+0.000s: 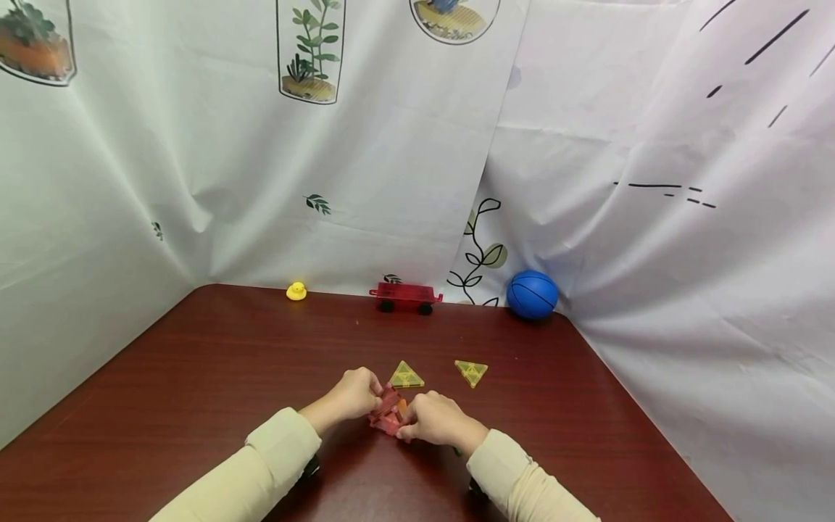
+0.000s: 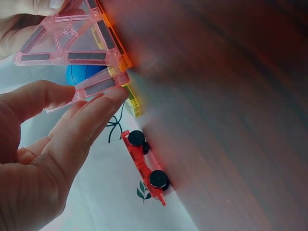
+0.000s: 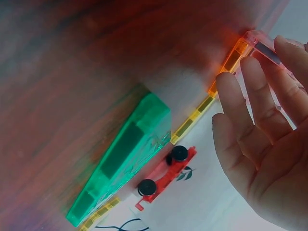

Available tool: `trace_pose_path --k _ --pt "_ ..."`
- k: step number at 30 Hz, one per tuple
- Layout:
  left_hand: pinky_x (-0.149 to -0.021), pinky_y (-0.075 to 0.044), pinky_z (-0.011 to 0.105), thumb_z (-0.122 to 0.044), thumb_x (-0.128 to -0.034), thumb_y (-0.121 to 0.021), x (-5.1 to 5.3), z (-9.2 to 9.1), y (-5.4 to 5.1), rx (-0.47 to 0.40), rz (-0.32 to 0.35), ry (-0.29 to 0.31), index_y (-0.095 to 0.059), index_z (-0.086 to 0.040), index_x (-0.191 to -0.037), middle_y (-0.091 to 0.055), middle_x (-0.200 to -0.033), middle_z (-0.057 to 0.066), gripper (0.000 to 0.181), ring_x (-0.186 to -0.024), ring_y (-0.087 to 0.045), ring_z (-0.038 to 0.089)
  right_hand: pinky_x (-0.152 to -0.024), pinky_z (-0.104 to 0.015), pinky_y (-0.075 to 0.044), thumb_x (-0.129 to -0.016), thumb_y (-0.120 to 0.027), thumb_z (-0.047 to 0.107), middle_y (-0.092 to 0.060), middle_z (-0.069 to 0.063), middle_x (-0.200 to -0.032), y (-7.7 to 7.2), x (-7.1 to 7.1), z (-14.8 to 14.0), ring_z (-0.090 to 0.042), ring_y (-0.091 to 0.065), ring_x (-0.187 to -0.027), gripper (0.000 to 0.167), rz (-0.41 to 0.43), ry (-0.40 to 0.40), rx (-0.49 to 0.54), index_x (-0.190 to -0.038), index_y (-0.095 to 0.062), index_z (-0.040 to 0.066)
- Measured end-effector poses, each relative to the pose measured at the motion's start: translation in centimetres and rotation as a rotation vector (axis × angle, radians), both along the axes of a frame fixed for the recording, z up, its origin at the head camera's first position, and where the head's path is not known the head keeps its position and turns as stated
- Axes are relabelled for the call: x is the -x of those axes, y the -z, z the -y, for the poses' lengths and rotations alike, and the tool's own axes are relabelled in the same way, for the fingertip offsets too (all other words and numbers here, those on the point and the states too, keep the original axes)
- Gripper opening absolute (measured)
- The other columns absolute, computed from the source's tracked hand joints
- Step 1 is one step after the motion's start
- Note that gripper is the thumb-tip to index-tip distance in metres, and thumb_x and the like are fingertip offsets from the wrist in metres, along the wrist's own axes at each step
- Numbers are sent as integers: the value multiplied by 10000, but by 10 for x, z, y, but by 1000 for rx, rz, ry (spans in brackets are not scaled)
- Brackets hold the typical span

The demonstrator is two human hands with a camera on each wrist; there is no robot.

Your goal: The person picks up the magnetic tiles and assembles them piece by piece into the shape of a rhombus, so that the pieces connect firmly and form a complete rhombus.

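At the table's middle, my left hand (image 1: 354,395) pinches a pink see-through magnetic tile (image 2: 98,83) between thumb and fingers. Opposite it, my right hand (image 1: 438,420) grips another pink tile, a triangular one (image 2: 67,38) with dark magnet strips along its edges. Both pink tiles stand tilted up along an orange tile (image 3: 233,60) that lies flat on the table. In the right wrist view, the remaining fingers of my right hand (image 3: 264,130) stretch out beside the orange tile. How the pink tiles meet is partly hidden by the fingers.
Two yellow triangular tiles, one nearer (image 1: 406,375) and one to its right (image 1: 472,372), lie beyond my hands. A green tile (image 3: 122,149) lies close to my right wrist. Along the back stand a yellow duck (image 1: 296,291), a red wheeled cart (image 1: 406,296) and a blue ball (image 1: 532,294).
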State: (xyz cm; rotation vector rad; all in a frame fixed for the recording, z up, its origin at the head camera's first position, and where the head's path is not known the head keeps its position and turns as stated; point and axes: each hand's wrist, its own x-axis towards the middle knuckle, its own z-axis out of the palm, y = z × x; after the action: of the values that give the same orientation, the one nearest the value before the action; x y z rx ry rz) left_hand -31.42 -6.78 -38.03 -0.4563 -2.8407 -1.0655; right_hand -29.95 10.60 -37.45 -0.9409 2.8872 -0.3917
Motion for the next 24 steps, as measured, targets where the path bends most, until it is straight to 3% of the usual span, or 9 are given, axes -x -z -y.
trace_pose_path --k 8,14,24 --pt "-487 -407 248 5 -615 -678 -6 4 1 41 5 41 -626 -46 -678 -559 -602 -7 96 -551 -486 111 -438 -208 -315 -754 -661 312 -498 160 -500 2 2 -2 -23 -375 -474 194 47 -7 40 -583 -630 224" --pt "-517 -426 267 0 -566 -739 -13 8 0 74 38 103 -639 -20 -732 -574 -618 -4 194 -582 -508 118 -426 -197 -290 -753 -663 306 -428 154 -455 2 5 -5 -24 -341 -451 206 45 -19 48 -574 -632 208" --pt "-543 -441 283 -34 -562 -766 -13 6 -1 82 24 92 -637 -2 -745 -594 -639 25 226 -598 -535 127 -414 -202 -262 -757 -658 314 -362 137 -432 0 5 -4 -30 -314 -439 236 50 -9 37 -562 -616 188"
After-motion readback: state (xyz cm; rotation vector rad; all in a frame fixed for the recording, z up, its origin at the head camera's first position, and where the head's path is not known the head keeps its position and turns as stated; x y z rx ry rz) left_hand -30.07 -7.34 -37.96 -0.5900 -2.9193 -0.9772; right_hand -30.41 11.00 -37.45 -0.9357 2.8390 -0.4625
